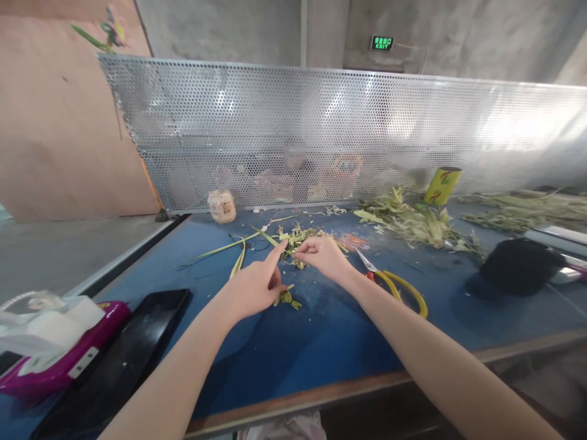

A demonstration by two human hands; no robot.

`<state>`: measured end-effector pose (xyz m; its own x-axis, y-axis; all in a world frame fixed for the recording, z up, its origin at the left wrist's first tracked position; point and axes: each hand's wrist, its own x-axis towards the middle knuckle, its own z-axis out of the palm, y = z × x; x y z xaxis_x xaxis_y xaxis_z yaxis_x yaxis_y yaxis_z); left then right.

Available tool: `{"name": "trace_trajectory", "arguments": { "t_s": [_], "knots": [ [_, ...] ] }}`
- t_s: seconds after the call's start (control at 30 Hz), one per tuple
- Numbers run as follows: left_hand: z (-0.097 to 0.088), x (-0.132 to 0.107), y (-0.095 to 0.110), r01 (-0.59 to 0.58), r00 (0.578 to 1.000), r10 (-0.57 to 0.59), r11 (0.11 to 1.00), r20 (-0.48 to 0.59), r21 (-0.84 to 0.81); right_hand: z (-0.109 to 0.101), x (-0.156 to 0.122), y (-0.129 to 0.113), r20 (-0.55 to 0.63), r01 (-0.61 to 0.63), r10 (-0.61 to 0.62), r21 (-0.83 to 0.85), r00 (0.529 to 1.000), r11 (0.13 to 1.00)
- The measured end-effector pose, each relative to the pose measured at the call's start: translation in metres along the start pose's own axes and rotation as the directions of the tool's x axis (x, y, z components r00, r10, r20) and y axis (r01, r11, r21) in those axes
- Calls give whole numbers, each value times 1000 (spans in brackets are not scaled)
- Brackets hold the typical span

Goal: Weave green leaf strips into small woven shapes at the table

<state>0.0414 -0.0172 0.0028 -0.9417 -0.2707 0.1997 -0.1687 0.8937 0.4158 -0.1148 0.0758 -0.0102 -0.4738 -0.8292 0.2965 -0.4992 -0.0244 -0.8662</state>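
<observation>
My left hand (pixel 257 282) rests on the blue table (pixel 321 330). Its forefinger points out toward a small heap of green plant scraps (pixel 300 237), and its other fingers are curled over a short green stem piece (pixel 288 298). My right hand (pixel 323 253) is closed in a pinch on a bit of the scraps at the heap's near edge. Yellow-handled scissors (pixel 394 284) lie just right of my right wrist. Long green leaf strips (pixel 238 247) lie left of the heap.
A perforated metal screen (pixel 321 134) stands along the table's far edge. A bigger pile of leaves (pixel 413 220), a yellow can (pixel 441 185) and a black object (pixel 518 266) lie to the right. A small jar (pixel 222 205), a black tablet (pixel 137 342) and a pink case (pixel 59 354) sit left.
</observation>
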Motion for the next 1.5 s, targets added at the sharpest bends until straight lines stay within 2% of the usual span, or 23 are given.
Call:
{"name": "trace_trajectory", "arguments": {
  "t_s": [0.07, 0.2, 0.33, 0.53, 0.67, 0.77, 0.87, 0.97, 1.03, 1.07, 1.17, 1.2, 1.27, 1.37, 1.5],
  "knots": [
    [-3, 2, 3, 12, 999, -13, 1000, -49, -6, 0, 0, 1, -2, -9, 9, -3, 1000, 1000],
    [-7, 3, 7, 16, 966, -23, 999, -259, -27, 1, 0, 0, -10, -25, 25, 29, 1000, 999],
    [-5, 3, 6, -87, 918, 79, 996, -389, -2, 1, -2, -6, 28, -80, 78, 116, 997, 990],
    [-2, 4, 2, -288, 836, 261, 957, -483, 19, 0, -3, -7, 153, -100, 70, 199, 986, 975],
    [-1, 5, 2, -361, 824, 353, 930, -444, 69, -1, -4, -7, 149, -148, 123, 169, 981, 974],
    [1, 5, 1, -401, 816, 416, 908, -402, 125, -1, -4, -7, 190, -175, 136, 207, 972, 963],
    [1, 6, -1, -396, 778, 437, 899, -452, 186, -1, -4, -6, 238, -176, 112, 267, 965, 947],
    [0, 5, -2, -286, 753, 345, 939, -560, 193, -1, -4, -5, 244, -157, 79, 317, 967, 935],
    [-1, 3, 1, -186, 771, 224, 975, -596, 125, 0, -4, -6, 226, -149, 74, 335, 971, 930],
    [-1, 3, 2, -138, 795, 152, 988, -587, 68, 0, -4, -7, 214, -147, 75, 339, 974, 929],
    [-1, 1, 9, -33, 865, -43, 989, -500, -142, 0, -5, -11, 181, -129, 68, 353, 981, 927],
    [0, 1, 11, -18, 876, -88, 977, -475, -213, 1, -6, -12, 171, -118, 61, 346, 983, 931],
    [2, 2, 14, -11, 896, -135, 945, -422, -327, 1, -6, -14, 142, -101, 59, 309, 988, 946],
    [5, 4, 13, -15, 927, -142, 911, -346, -413, 2, -7, -16, 110, -91, 66, 243, 992, 966],
    [6, 8, 6, -15, 936, -153, 883, -317, -470, 3, -6, -14, 95, -21, 2, 197, 996, 980]
  ]
}}
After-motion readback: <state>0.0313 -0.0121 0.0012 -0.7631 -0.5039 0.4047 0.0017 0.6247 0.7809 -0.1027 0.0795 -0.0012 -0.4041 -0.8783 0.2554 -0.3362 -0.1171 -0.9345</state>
